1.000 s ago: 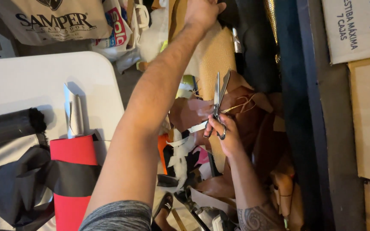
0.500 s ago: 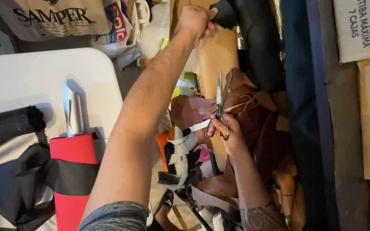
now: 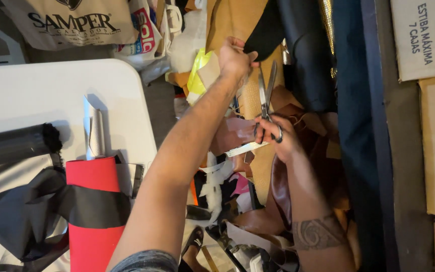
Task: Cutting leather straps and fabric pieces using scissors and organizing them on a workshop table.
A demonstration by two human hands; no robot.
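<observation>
The left hand (image 3: 235,58) was closed in a pinch on the edge of a tan leather sheet (image 3: 230,20), holding it up beside a black sheet (image 3: 270,30) that hung just next to it. The right hand (image 3: 277,137) was closed around the handles of the scissors (image 3: 266,95), fingers through the loops. The blades stood slightly apart and pointed toward the left hand, their tips near it but not touching it. The scissors lay over the tan leather, between the two hands.

Below the hands lay a heap of scraps (image 3: 227,186): brown, white, pink and black pieces, with a pale strip (image 3: 242,149) just beside the right hand. A dark blue roll (image 3: 351,100) ran along the right of the heap, and cardboard boxes (image 3: 429,40) stood beyond it.

A white table (image 3: 51,85) stood to the left, well apart from the scissors. A red roll (image 3: 94,211) wrapped with black fabric (image 3: 31,211) lay at its lower edge, a silver roll (image 3: 94,128) touched the red roll's upper end, and a black roll (image 3: 11,146) lay at the left edge. Bags (image 3: 76,22) stood past the table's upper edge.
</observation>
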